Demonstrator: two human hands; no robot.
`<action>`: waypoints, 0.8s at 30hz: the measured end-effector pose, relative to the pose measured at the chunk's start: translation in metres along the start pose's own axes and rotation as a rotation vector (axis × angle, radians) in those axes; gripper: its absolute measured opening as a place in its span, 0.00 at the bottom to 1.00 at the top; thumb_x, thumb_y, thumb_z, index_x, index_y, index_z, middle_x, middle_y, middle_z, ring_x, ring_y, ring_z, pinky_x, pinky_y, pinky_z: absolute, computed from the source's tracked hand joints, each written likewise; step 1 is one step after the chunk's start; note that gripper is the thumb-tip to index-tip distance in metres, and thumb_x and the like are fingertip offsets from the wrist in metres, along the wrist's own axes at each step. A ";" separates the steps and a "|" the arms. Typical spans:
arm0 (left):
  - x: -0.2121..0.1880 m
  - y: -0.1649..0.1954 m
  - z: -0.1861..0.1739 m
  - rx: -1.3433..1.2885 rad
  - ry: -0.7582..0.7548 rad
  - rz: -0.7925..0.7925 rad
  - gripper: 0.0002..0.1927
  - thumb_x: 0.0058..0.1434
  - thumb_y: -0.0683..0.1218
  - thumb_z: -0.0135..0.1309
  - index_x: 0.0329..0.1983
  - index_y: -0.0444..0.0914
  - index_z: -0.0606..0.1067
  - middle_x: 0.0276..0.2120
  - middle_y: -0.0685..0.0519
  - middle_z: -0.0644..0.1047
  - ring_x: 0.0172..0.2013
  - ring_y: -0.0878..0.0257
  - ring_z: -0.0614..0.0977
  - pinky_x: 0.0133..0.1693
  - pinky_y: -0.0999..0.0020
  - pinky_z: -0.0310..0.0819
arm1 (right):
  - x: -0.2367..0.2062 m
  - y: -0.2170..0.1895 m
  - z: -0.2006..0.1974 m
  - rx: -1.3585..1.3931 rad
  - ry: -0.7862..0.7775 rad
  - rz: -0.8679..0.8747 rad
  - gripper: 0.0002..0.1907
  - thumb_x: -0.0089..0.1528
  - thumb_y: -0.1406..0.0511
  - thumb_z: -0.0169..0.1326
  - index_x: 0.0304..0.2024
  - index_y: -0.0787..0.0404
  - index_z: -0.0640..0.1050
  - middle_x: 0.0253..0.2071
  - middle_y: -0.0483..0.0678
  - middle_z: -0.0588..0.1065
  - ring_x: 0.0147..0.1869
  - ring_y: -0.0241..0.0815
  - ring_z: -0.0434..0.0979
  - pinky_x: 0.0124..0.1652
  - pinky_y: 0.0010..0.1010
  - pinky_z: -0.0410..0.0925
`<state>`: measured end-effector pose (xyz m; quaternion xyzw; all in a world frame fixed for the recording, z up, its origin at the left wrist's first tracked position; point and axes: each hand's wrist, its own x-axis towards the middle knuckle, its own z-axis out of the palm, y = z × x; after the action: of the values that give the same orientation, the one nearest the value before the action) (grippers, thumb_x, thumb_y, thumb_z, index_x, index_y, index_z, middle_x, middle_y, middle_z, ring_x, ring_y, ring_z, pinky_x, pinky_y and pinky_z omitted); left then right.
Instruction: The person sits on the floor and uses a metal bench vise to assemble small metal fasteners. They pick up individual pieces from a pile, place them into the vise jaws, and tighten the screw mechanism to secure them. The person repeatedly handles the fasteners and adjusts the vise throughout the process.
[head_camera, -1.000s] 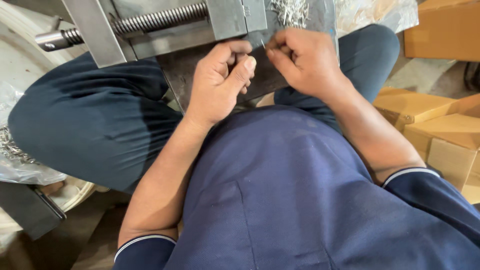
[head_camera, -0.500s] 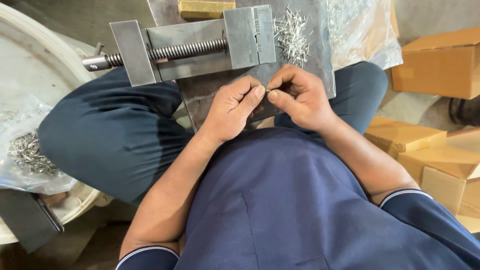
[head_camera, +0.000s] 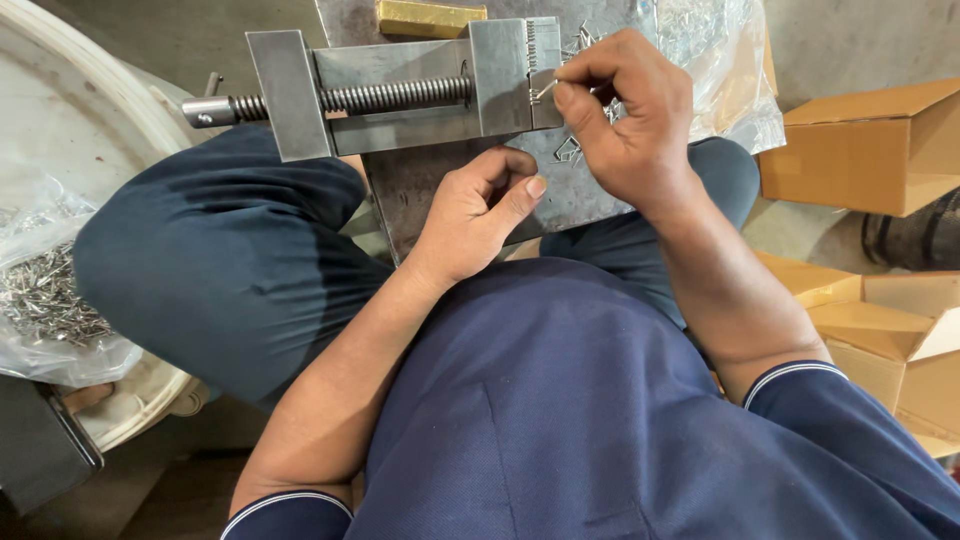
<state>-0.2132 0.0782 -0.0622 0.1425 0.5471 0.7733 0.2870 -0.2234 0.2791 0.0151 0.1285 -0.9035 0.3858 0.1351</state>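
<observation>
A steel vise (head_camera: 400, 92) with a threaded screw lies on a grey metal plate (head_camera: 420, 190) between my knees. My right hand (head_camera: 625, 120) pinches a small thin metal pin (head_camera: 545, 90) between thumb and forefinger, right at the vise's serrated jaw. A loose heap of similar small metal pins (head_camera: 580, 60) lies on the plate, partly hidden behind that hand. My left hand (head_camera: 480, 215) rests curled on the plate just below the vise; its fingers are closed and I cannot see anything in them.
A clear plastic bag of metal pins (head_camera: 50, 290) sits on a round white surface (head_camera: 90, 130) at the left. Another plastic bag (head_camera: 720, 50) lies at the top right. Cardboard boxes (head_camera: 860, 140) stand on the right. A yellowish block (head_camera: 430, 18) lies beyond the vise.
My right hand has lifted away from the left hand and moved up to the vise jaw with a pin. The left hand has stayed low on the plate. The camera view has shifted.
</observation>
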 end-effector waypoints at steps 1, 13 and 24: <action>0.000 0.000 0.000 -0.001 -0.001 -0.004 0.09 0.71 0.46 0.57 0.44 0.34 0.74 0.28 0.63 0.68 0.30 0.74 0.66 0.34 0.76 0.63 | 0.002 0.001 0.002 0.006 0.007 -0.007 0.04 0.73 0.74 0.62 0.46 0.67 0.78 0.39 0.50 0.76 0.39 0.39 0.79 0.40 0.25 0.72; 0.000 0.005 0.000 0.043 0.012 0.005 0.10 0.71 0.47 0.57 0.45 0.34 0.75 0.27 0.63 0.69 0.29 0.75 0.67 0.33 0.77 0.64 | 0.006 -0.001 0.003 -0.075 -0.003 -0.063 0.04 0.72 0.75 0.62 0.44 0.66 0.79 0.40 0.50 0.76 0.39 0.40 0.78 0.38 0.26 0.72; -0.001 0.002 0.001 0.016 0.013 0.000 0.10 0.71 0.46 0.57 0.47 0.33 0.75 0.28 0.63 0.69 0.30 0.75 0.67 0.34 0.77 0.65 | 0.007 -0.002 0.001 -0.068 -0.060 -0.090 0.05 0.72 0.76 0.63 0.48 0.66 0.80 0.45 0.51 0.75 0.41 0.39 0.79 0.39 0.26 0.72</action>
<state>-0.2123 0.0773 -0.0601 0.1396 0.5550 0.7699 0.2824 -0.2288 0.2764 0.0182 0.1757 -0.9130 0.3446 0.1296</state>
